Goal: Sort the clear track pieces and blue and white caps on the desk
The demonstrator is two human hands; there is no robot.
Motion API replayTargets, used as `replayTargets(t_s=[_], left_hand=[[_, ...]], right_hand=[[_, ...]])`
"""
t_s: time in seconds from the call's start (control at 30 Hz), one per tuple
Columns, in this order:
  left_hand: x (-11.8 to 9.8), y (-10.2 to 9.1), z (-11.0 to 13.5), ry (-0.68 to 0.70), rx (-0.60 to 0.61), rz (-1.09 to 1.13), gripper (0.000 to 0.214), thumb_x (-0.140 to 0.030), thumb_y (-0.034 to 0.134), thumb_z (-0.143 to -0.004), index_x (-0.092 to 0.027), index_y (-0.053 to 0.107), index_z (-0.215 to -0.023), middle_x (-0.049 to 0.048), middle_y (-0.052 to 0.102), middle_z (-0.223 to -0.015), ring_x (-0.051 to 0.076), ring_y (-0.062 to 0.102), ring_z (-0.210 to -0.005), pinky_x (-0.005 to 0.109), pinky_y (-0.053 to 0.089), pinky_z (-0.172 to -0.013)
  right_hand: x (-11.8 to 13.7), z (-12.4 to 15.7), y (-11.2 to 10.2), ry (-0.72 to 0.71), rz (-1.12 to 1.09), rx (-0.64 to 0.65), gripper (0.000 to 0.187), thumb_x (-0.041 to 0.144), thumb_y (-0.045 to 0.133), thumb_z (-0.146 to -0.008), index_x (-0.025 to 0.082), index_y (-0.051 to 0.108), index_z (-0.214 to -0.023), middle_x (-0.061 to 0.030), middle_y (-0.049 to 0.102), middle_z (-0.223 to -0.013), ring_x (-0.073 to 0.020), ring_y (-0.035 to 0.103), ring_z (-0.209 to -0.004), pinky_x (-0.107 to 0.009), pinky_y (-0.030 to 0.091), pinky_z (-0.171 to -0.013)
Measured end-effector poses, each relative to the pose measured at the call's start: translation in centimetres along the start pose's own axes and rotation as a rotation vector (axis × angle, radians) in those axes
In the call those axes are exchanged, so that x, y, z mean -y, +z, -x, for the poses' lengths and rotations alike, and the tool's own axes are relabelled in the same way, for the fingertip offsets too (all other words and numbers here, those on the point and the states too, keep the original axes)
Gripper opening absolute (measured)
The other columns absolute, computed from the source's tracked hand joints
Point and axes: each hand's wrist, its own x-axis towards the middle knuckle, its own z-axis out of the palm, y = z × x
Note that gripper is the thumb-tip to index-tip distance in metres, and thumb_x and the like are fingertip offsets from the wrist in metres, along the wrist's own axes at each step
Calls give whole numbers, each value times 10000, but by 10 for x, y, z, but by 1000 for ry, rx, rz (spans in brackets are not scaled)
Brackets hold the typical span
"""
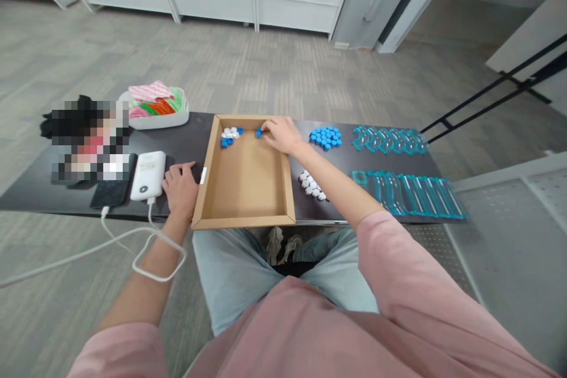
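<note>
A shallow cardboard tray lies on the dark table before me. My right hand reaches over its far right part, fingers pinched at a blue hexagonal piece; the fingertips are partly hidden. In the tray's far left corner sits a small cluster of white hexagonal pieces with blue hexagonal pieces against it. My left hand rests on the table, close to the tray's left wall, its fingers spread and holding nothing. Right of the tray are a pile of blue hexagons and a pile of white hexagons.
Clear teal plastic track-like pieces lie in two rows at the right. On the left are a white power bank with a cable, a dark phone, and a white basket of colourful items. A blurred patch hides things at far left.
</note>
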Motion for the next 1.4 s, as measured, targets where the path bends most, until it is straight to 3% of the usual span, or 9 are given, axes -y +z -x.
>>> replayTargets(t_s=[0.13,0.27,0.43,0.57,0.67,0.77,1.03,1.2,1.4], left_hand=[[-2,-3,2,2,8,31,564,-374,486,-1170,-100,627,-1644,332,561,-1589,480,525,-1437,593,430,-1178],[-5,-8,4,6,20,84,583,-412,490,-1164,-140,631,-1660,333,551,-1583,491,509,-1471,597,414,-1161],[-5,-8,6,15,12,93,574,-437,463,-1156,-225,631,-1663,286,556,-1593,479,493,-1471,596,391,-1170],[-3,-6,5,24,6,85,576,-436,461,-1156,-224,621,-1667,291,547,-1610,487,488,-1477,602,386,-1182],[-3,-5,4,18,16,76,591,-427,503,-1150,-151,622,-1659,326,531,-1602,493,496,-1488,600,396,-1195],[-4,-5,3,14,10,49,594,-406,519,-1144,-94,628,-1638,340,539,-1584,497,520,-1457,612,421,-1183],[1,4,0,10,-16,-6,672,-465,351,-1146,-105,632,-1640,329,563,-1575,497,523,-1434,629,437,-1181],[4,6,-1,12,-29,-1,735,-495,281,-1142,-93,633,-1646,348,553,-1575,514,524,-1444,650,436,-1178],[0,2,0,-15,-20,0,710,-480,281,-1137,-148,633,-1656,330,570,-1551,514,546,-1454,649,452,-1190]], right_hand=[[20,-35,23,50,113,105,320,122,658,-1016,167,786,-1306,-220,751,-1445,-395,673,-1344,-576,409,-1197],[34,-43,35,51,146,213,346,38,582,-1012,151,784,-1269,-229,717,-1464,-344,707,-1220,-507,460,-1120],[62,-16,31,-129,-38,292,264,126,682,-1007,187,772,-1247,-149,763,-1326,-311,701,-1152,-415,475,-1016],[69,26,10,-193,-183,234,274,200,642,-1094,216,811,-1309,-107,783,-1240,-275,718,-1107,-401,477,-1027],[49,61,-14,-160,-197,179,280,254,608,-1138,234,835,-1301,-99,779,-1211,-259,724,-1085,-403,503,-1035],[7,98,-38,-44,-233,73,237,301,632,-1116,228,835,-1217,-101,775,-1195,-247,725,-1018,-398,552,-995],[-95,185,-77,354,-267,-180,100,332,787,-948,247,738,-962,-93,820,-1035,-280,769,-955,-454,634,-971],[-123,201,-78,520,-229,-130,109,253,834,-901,242,725,-898,-76,827,-996,-249,791,-878,-406,655,-914],[-138,187,-64,553,-117,-1,87,157,815,-911,222,756,-904,-79,826,-1011,-240,800,-908,-380,629,-967]])
